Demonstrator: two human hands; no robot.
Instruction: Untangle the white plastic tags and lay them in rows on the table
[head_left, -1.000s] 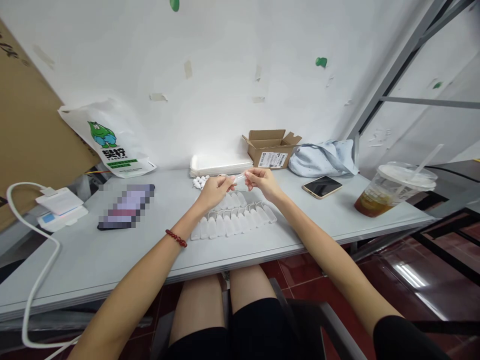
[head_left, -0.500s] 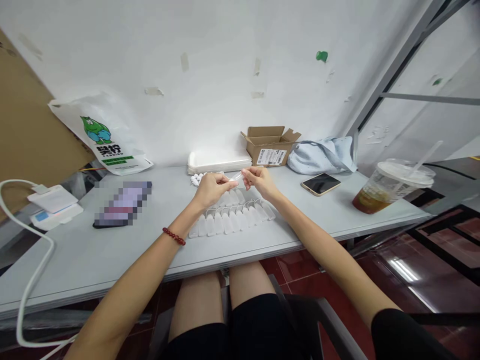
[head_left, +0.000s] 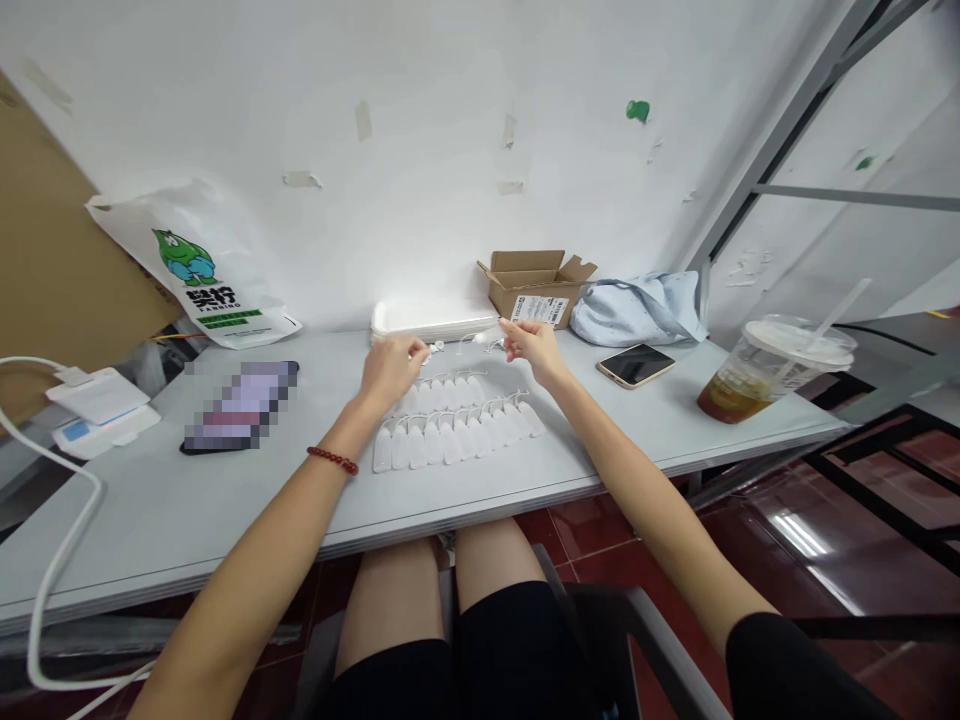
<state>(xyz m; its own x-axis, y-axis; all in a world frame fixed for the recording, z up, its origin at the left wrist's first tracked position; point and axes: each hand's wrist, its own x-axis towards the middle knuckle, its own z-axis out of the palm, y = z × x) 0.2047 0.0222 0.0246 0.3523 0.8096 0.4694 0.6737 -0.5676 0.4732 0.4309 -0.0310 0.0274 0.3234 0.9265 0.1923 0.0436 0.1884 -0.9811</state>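
Observation:
My right hand [head_left: 534, 350] pinches a small translucent tab [head_left: 491, 333] above the back of the table, with a thin white cord trailing from its left side. My left hand [head_left: 394, 370] is closed, thumb and fingers pressed together. Small white pieces show at its fingertips, but whether it holds one is unclear. Below and between both hands lie two rows of rounded translucent tabs with white cords at their tops. The front row [head_left: 457, 440] is fully visible; my left hand partly covers the left end of the back row [head_left: 450, 392].
Behind my hands stand a white stack [head_left: 431, 320] and an open cardboard box [head_left: 532, 290]. A light blue cloth bag [head_left: 637, 308], a phone [head_left: 636, 366] and a drink cup [head_left: 757, 375] are on the right. Another phone [head_left: 244, 405] and a white plastic bag [head_left: 217, 270] are left.
My hands were close together on one translucent tab; now they are apart. The left hand has moved left, and the tab stays in the right hand, uncovering more of the back row.

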